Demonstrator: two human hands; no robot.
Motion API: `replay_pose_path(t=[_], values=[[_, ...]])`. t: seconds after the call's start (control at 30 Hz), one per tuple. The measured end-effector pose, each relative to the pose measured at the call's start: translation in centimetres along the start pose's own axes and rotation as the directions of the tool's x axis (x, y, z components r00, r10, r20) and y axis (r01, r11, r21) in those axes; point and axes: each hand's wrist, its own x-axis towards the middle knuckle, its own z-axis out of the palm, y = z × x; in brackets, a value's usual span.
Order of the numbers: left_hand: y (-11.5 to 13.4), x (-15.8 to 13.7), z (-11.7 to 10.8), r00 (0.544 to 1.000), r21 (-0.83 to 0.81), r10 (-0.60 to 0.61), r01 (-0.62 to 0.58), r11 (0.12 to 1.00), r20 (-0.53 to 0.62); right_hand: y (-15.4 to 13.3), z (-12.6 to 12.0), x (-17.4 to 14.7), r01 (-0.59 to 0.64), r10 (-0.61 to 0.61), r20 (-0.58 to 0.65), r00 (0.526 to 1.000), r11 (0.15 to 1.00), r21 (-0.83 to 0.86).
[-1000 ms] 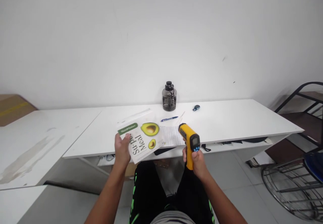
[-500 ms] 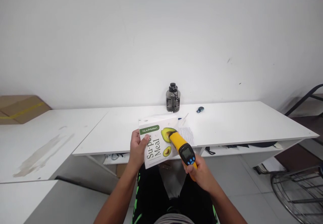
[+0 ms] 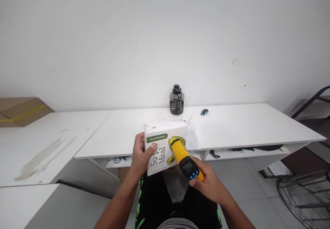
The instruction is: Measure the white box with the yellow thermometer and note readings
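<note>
A white box (image 3: 156,167) printed with "NutriMotion", "Su-per Meal" and avocados is gripped at its left side by my left hand (image 3: 141,155), thumb across the front. My right hand (image 3: 208,181) is wrapped round the handle of a yellow and black infrared thermometer (image 3: 183,155) with a small screen and blue buttons. Its nose points at the avocado picture, in front of the box; whether it touches I cannot tell. Behind the box, a printed sheet of paper (image 3: 192,139) lies partly hidden on the white table (image 3: 237,126).
A dark see-through water bottle (image 3: 176,101) stands by the wall, with a small dark blue object (image 3: 204,112) to its right. At far left lies a cardboard box (image 3: 23,110) with yellow tape. A metal wire rack (image 3: 306,198) stands at lower right.
The box has shifted slightly right and tipped, so more of its top edge shows. The thermometer has swung a little lower, its nose still against the avocado picture's area.
</note>
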Motion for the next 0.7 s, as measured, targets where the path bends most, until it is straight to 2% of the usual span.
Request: replay_pose_path(t=[0.43, 0.7], values=[[1.1, -1.2, -0.2, 0.998, -0.028, -0.034, 0.035, 0.999, 0.059, -0.5, -0.7, -1.3, -0.025, 0.025, -0.003, 1.0, 0.997, -0.07], [-0.8, -1.3, -1.9, 0.998, -0.067, 0.048, -0.046, 0.997, 0.038, -1.6, -0.3, -1.3, -0.054, 0.058, 0.027, 0.998, 0.99, -0.131]])
